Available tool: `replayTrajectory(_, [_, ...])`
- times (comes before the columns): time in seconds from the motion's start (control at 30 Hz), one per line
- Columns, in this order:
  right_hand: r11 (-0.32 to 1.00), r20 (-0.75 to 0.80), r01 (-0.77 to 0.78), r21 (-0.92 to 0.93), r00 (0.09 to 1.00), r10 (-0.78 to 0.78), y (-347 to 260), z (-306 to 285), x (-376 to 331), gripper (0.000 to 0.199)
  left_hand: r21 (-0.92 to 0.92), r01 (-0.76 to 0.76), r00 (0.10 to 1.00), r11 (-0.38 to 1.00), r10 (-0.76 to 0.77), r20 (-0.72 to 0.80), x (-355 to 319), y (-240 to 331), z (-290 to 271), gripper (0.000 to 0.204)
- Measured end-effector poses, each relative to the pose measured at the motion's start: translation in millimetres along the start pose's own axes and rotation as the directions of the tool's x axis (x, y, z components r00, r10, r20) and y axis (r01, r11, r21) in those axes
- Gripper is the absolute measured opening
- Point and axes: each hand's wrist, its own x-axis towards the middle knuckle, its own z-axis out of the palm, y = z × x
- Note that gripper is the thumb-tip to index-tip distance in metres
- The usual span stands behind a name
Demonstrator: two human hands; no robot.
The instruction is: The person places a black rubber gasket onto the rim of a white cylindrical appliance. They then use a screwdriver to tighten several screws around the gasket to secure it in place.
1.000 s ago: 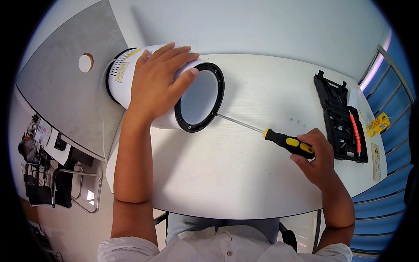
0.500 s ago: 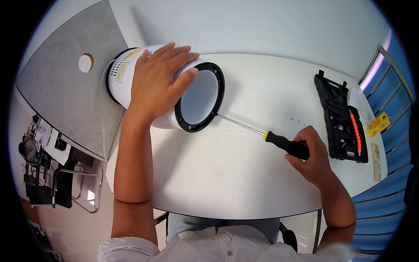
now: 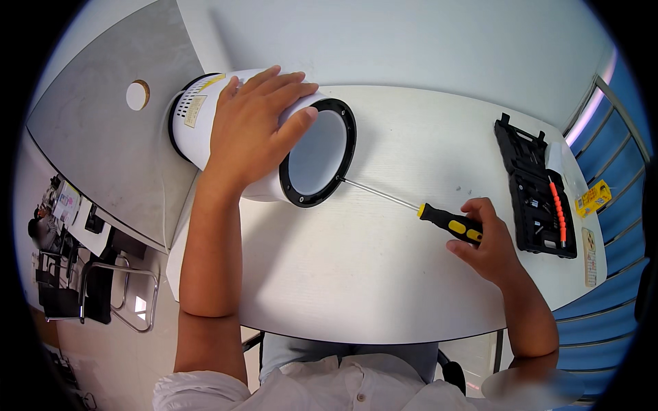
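A white cylindrical appliance [image 3: 258, 190] lies on its side with its black-rimmed round end towards the right. My left hand [image 3: 259, 130] rests over its top, fingers spread and stretched out, thumb close to the black ring [image 3: 306, 199]. Several screws or screw holes dot that ring. The tip of a long screwdriver [image 3: 439, 218] meets the ring's lower right part; whether it sits in a screw head is too small to tell. At the far end of its black and yellow handle, my right hand [image 3: 488, 241] grips with thumb and fingers.
An open black tool case [image 3: 541, 205] stands at the right, an orange flexible shaft [image 3: 558, 211] lying across it. Beyond are a yellow box [image 3: 593, 198] and a power strip [image 3: 589, 257]. Small loose screws [image 3: 463, 190] lie on the white table [image 3: 384, 288]. A grey panel [image 3: 103, 130] borders the left.
The screwdriver handle has turned, and its yellow patches now face up. My right fingers have shifted around the handle. My left hand stays on the appliance.
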Motion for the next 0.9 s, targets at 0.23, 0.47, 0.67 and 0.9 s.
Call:
replayTrajectory(0.23, [0.854,-0.166,0.385,-0.351,0.872,-0.461,3,4,-5,0.043,-0.011,-0.001,1.000,1.000,0.001,-0.002,0,1,0,0.043])
replayTrajectory(0.47, [0.989,-0.014,0.016,0.146,1.000,-0.014,4,-4,-5,0.046,-0.006,-0.003,1.000,1.000,0.003,-0.007,1,-1,3,0.043])
replayTrajectory(0.67, [0.996,-0.028,0.074,0.053,0.997,-0.073,-1,1,-7,0.043,-0.002,-0.012,1.000,1.000,0.012,-0.009,1,-1,3,0.043])
replayTrajectory(0.9, [0.785,-0.149,0.430,-0.447,0.829,-0.539,1,7,-3,0.036,0.002,-0.016,1.000,1.000,0.016,-0.013,0,-2,3,0.042])
